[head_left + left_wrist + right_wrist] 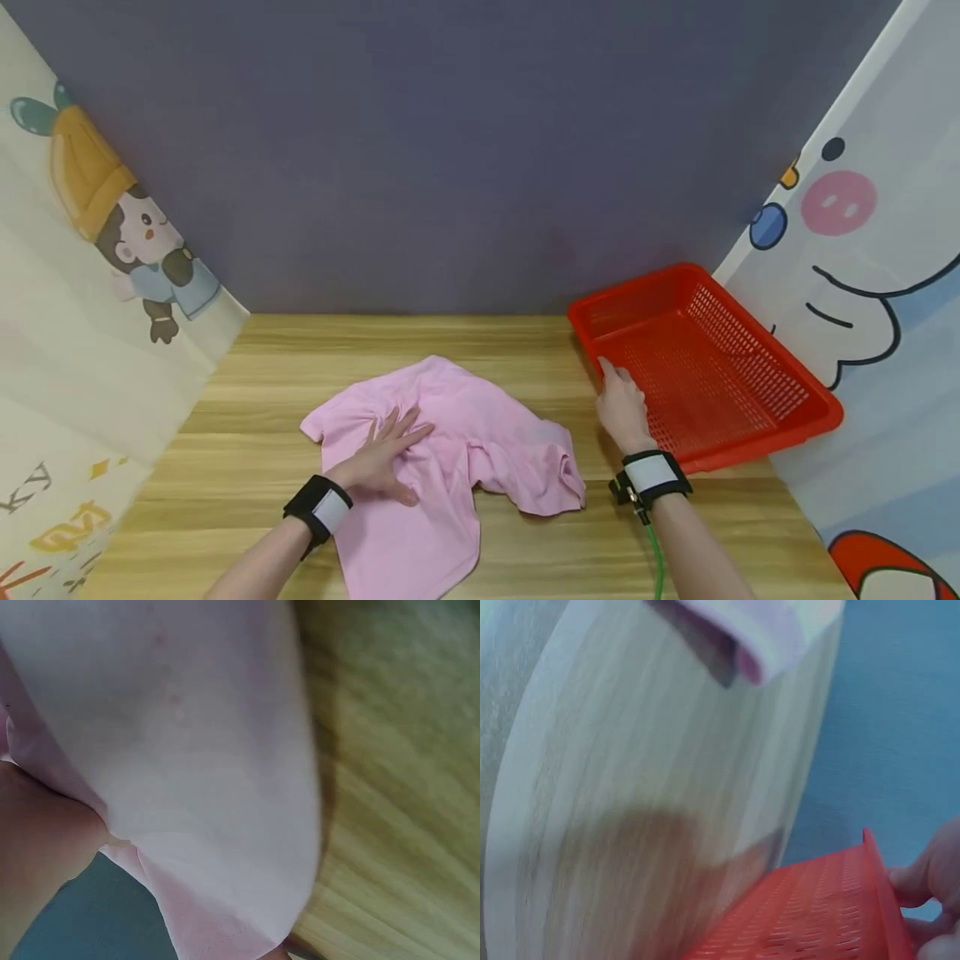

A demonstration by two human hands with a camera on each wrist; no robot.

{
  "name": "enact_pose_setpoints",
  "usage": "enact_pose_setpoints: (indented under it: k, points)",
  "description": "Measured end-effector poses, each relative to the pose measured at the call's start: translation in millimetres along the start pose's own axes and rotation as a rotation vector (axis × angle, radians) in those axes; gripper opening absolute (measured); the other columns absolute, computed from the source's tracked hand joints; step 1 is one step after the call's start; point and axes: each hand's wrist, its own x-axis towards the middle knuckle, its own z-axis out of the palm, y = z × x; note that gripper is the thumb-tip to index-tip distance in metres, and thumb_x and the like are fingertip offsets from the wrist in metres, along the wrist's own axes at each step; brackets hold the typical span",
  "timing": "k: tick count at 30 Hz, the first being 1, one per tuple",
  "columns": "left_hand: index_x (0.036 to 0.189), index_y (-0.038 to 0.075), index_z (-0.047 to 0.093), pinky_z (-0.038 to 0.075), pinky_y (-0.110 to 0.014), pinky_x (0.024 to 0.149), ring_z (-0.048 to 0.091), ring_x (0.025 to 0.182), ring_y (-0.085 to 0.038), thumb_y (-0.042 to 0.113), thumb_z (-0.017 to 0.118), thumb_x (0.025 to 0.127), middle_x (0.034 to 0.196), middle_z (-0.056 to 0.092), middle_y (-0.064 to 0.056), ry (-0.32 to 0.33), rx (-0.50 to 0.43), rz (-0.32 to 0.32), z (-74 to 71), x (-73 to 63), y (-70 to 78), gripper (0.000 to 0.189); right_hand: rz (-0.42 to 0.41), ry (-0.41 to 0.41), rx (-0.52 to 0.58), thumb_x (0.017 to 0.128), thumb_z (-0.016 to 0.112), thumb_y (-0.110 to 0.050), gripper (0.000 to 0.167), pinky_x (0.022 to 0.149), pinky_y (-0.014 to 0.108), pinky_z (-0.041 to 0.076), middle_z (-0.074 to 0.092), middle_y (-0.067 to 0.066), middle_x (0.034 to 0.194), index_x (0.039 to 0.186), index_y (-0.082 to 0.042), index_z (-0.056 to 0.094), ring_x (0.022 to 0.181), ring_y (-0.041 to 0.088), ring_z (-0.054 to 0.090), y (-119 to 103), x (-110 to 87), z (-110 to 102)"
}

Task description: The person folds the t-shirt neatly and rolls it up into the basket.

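The soft pink shirt (450, 442) lies left of the perforated red plastic basket (697, 375), spread on the wood-grained table (232, 450) but, I'd judge, only partly straightened, with creases left, the left hand (378, 464) splayed on it, grasping nothing, while the right hand (624, 410) grips the basket's rim.
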Motion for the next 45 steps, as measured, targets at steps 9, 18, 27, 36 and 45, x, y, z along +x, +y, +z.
enact_pose_setpoints:
  k: [9,18,27,36,45]
  points:
    - [0.152,-0.001,0.036,-0.002,-0.08,0.112,0.002,0.147,-0.064,0.035,0.094,0.06,0.163,0.01,-0.034,-0.023,0.028,0.002,0.0,3.0,6.0,0.114,-0.023,0.012,-0.047,0.096,0.052,-0.006,0.047,0.066,0.067,0.054,0.06,0.037,0.11,0.143,0.0,0.046,0.085,0.059,0.063,6,7.3,-17]
    - [0.154,0.002,0.035,-0.002,-0.078,0.114,0.0,0.149,-0.061,0.034,0.093,0.062,0.164,0.01,-0.032,-0.048,0.023,0.004,0.7,10.2,8.7,0.113,-0.068,0.015,-0.08,0.094,0.052,0.002,0.047,0.072,0.066,0.055,0.062,0.036,0.109,0.141,0.004,0.048,0.087,0.055,0.064,8,22.2,-21]
    - [0.149,0.001,0.044,0.006,-0.078,0.114,0.011,0.147,-0.062,0.025,0.086,0.072,0.161,0.023,-0.032,0.012,-0.011,0.136,17.0,31.2,2.9,0.091,-0.328,0.029,-0.087,0.087,0.067,-0.005,0.036,0.109,0.064,0.04,0.063,0.029,0.129,0.122,0.006,0.065,0.123,0.049,0.056,-22,-4.6,6]
    - [0.151,0.017,0.042,0.038,-0.063,0.109,0.04,0.139,-0.041,0.019,0.081,0.082,0.15,0.044,-0.015,0.437,0.404,-0.057,22.9,46.9,5.1,0.079,-0.351,-0.509,0.068,0.085,0.075,-0.025,0.073,0.114,0.062,0.036,0.047,0.032,0.146,0.145,0.006,0.046,0.138,0.049,0.042,-22,-25.4,31]
    - [0.118,0.019,0.062,0.044,-0.05,0.093,0.054,0.107,-0.025,0.059,0.084,0.069,0.114,0.06,-0.003,0.153,0.259,-0.057,3.4,-0.5,5.2,0.067,-0.058,-0.529,0.128,0.084,0.076,-0.035,0.077,0.107,0.058,0.045,0.059,0.029,0.136,0.143,0.004,0.046,0.124,0.044,0.058,-8,-39.3,25]
